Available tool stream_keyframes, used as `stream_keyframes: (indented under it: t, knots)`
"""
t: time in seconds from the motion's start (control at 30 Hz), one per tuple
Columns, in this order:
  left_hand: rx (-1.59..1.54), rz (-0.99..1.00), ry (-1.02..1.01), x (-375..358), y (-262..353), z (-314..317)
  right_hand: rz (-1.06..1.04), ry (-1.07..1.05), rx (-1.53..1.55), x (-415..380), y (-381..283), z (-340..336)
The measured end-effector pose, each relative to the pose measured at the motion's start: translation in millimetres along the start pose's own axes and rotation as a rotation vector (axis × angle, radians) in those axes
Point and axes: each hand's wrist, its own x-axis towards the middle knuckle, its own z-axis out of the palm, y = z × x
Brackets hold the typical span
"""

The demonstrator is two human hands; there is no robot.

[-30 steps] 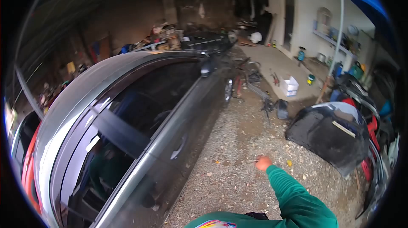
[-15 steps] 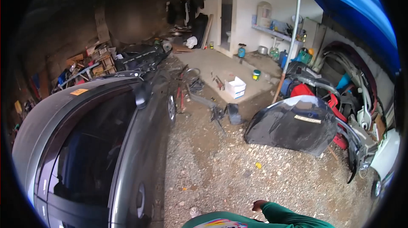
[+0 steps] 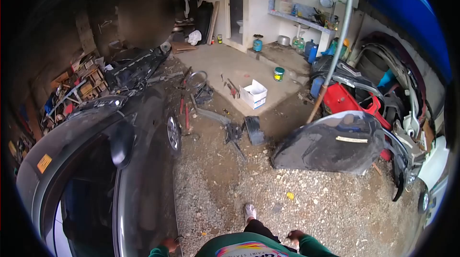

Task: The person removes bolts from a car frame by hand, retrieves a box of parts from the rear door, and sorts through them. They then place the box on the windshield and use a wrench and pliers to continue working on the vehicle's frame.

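At the bottom edge, my left hand (image 3: 169, 244) hangs beside the dark grey car (image 3: 148, 199), its fingers curled. A thin dark curved thing shows at its fingertips, too small to name. Out over the gravel on the other side, my right hand (image 3: 296, 235) hangs in a green sleeve with its fingers bent inward. Whatever it may hold is hidden. Between the hands, my shoe (image 3: 249, 211) is on the gravel (image 3: 225, 190).
A car hood (image 3: 330, 144) leans at the right by a slanted pole (image 3: 335, 56) and piled bumpers (image 3: 373, 106). Ahead lie a black plastic part (image 3: 254, 130), a white box (image 3: 253, 95) and a red jack-like tool (image 3: 186, 108). A green can (image 3: 278, 74) stands on the concrete (image 3: 225, 65).
The view has moved forward along the car and tilted down. My left hand and my shoe have come into view; my right hand remains low in the picture.
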Motion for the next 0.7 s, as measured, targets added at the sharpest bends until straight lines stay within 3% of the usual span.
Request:
stream_keyframes:
  t: [0.03,0.07,0.1,0.13,0.17,0.2,0.23,0.27,0.3,0.33,0.37,0.4,0.43,0.5,0.57,0.63,0.67,0.7]
  knots:
    - [0.059,0.115,0.085,7,18,-8,-0.165,-0.170,-0.292,30,21,-3]
    - [0.137,0.135,0.093,10,35,-16,-0.175,-0.190,-0.277,34,25,-14]
    - [0.211,0.163,0.102,14,55,-25,0.203,-0.392,0.107,7,-12,-76]
    - [0.651,0.532,0.295,12,74,-32,0.310,-0.413,0.110,10,-28,-118]
    - [0.642,0.521,0.300,13,86,-52,0.414,-0.428,0.107,21,-24,-155]
    - [0.245,0.569,0.205,12,98,-71,0.494,-0.196,0.435,42,3,-178]
    - [-0.155,0.604,0.104,12,109,-85,0.483,-0.191,0.332,67,18,-218]
    - [-0.174,0.598,0.101,11,123,-94,0.415,-0.201,0.131,104,44,-259]
    - [0.003,0.653,0.206,11,140,-102,0.379,-0.126,-0.063,98,5,-336]
    - [0.185,0.701,0.317,11,158,-114,0.161,-0.035,-0.463,151,48,-366]
    - [0.372,0.741,0.428,12,173,-128,0.414,0.292,-0.136,163,19,-415]
    - [0.070,0.828,0.590,7,185,-135,0.370,0.281,-0.256,175,-11,-482]
    - [0.064,0.823,0.595,14,197,-154,0.330,0.331,-0.162,220,-7,-525]
    - [-0.165,0.701,0.482,35,213,-193,0.347,0.534,0.143,257,-73,-605]
    - [-0.273,0.634,0.423,64,226,-247,0.178,0.780,0.082,307,-129,-654]
    - [0.065,0.305,0.224,105,243,-307,0.098,0.879,-0.015,382,-160,-677]
    - [-0.094,-0.014,-0.061,125,253,-345,0.064,0.801,-0.155,424,-172,-683]
    - [0.495,0.552,0.189,128,245,-388,0.029,0.743,0.109,409,-243,-698]
